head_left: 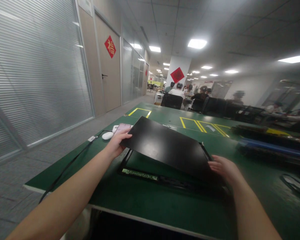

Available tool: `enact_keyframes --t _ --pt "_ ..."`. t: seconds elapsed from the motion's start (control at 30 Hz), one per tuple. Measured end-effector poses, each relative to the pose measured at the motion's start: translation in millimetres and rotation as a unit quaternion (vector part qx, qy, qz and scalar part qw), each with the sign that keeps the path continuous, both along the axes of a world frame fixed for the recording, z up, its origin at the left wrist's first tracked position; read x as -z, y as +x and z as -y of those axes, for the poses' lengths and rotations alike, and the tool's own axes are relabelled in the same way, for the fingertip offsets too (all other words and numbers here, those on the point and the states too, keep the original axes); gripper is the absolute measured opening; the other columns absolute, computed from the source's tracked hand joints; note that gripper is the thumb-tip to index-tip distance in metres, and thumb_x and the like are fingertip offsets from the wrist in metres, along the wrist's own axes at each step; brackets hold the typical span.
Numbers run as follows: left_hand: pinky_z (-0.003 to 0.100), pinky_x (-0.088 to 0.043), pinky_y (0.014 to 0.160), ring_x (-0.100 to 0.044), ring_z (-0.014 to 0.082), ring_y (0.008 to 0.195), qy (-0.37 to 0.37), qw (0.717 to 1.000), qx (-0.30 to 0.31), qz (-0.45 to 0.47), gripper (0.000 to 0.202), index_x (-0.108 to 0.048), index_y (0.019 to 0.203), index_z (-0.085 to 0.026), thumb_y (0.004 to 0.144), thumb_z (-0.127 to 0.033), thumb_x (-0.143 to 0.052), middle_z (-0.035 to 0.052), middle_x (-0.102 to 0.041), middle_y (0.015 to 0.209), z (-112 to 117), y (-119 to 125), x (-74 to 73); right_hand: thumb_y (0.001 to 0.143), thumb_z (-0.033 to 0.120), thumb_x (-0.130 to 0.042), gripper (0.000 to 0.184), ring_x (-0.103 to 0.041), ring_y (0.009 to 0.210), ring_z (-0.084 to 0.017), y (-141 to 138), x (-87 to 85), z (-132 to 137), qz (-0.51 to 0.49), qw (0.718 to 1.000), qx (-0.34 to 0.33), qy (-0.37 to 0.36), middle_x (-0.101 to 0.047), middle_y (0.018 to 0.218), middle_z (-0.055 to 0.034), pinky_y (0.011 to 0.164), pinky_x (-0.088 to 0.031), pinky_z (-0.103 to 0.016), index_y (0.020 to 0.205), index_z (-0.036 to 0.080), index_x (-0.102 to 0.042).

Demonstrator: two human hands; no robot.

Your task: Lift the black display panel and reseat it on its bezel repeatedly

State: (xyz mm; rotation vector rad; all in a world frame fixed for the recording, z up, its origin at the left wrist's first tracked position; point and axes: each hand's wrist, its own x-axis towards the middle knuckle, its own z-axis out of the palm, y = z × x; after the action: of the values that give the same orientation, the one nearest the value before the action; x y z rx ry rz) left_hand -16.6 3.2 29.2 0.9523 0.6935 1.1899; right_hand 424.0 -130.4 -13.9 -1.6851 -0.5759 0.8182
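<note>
A thin black flat panel (162, 143), glossy like a display screen, is tilted above the table, its left side higher. Its left corner is pinched by my left hand (117, 144), the thumb lying along the edge. At the right edge, my right hand (223, 168) has its fingers closed against the panel; the thumb is hidden. Beneath lies a black rectangular frame (124, 163), partly covered by the panel. Along the frame's near side runs a narrow green circuit board (140, 174). The near right part of the frame is dark and blurred.
The green table (110, 200) carries yellow tape outlines (190, 119). A phone (122, 128), a white rounded object (107, 136) and a black cable (65, 170) are on the left. Blurred stacked dark items (272, 150) and a looped object (295, 183) lie right. People sit beyond.
</note>
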Motion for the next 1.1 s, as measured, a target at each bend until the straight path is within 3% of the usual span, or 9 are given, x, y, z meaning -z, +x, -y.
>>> enact_keyframes --t 0.2,0.4,0.63,0.87,1.1 --pt "0.024 -0.052 0.056 -0.069 0.0183 0.066 0.001 0.999 -0.011 -0.033 0.051 -0.066 0.105 -0.015 0.055 -0.011 -0.072 0.0041 -0.074 0.083 0 1 2.0 0.074 0.019 -0.058 0.038 -0.069 0.064 -0.02 -2 -0.8 0 0.038 0.999 0.004 -0.001 -0.073 0.074 -0.0108 0.058 -0.054 -0.028 0.112 0.015 -0.061" --pt "0.026 -0.049 0.051 -0.065 0.0185 0.054 -0.015 0.993 0.007 -0.118 0.051 -0.056 0.095 -0.018 0.048 -0.007 -0.073 -0.0013 -0.069 0.065 0 5 9.4 0.068 0.02 -0.057 0.033 -0.067 0.061 -0.018 -3 -6.3 3 0.082 0.995 0.046 -0.018 -0.072 0.069 -0.0085 0.051 -0.044 -0.024 0.1 0.017 -0.065" --pt "0.028 -0.05 0.058 -0.067 0.019 0.061 -0.031 0.985 0.03 -0.167 0.048 -0.051 0.089 -0.018 0.048 -0.002 -0.073 0.0005 -0.069 0.07 3 8 16.5 0.065 0.029 -0.058 0.036 -0.059 0.053 -0.018 -6 -11.1 6 0.151 0.984 0.087 -0.036 -0.072 0.071 -0.0112 0.046 -0.035 -0.026 0.095 0.015 -0.069" --pt "0.03 -0.05 0.06 -0.068 0.0202 0.064 -0.048 0.98 0.054 -0.183 0.046 -0.05 0.086 -0.019 0.051 0.001 -0.072 -0.0007 -0.069 0.069 2 11 22.2 0.062 0.031 -0.062 0.037 -0.064 0.06 -0.023 -10 -15.2 6 0.157 0.981 0.105 -0.035 -0.07 0.066 -0.0131 0.049 -0.041 -0.028 0.092 0.012 -0.07" --pt "0.032 -0.051 0.064 -0.07 0.0225 0.07 -0.05 0.98 0.046 -0.185 0.046 -0.05 0.088 -0.017 0.051 0.002 -0.07 0.0018 -0.07 0.071 2 11 22.0 0.065 0.036 -0.06 0.044 -0.063 0.057 -0.022 11 3.6 2 0.22 0.971 0.065 -0.065 -0.072 0.071 -0.0114 0.052 -0.044 -0.031 0.101 0.014 -0.071"
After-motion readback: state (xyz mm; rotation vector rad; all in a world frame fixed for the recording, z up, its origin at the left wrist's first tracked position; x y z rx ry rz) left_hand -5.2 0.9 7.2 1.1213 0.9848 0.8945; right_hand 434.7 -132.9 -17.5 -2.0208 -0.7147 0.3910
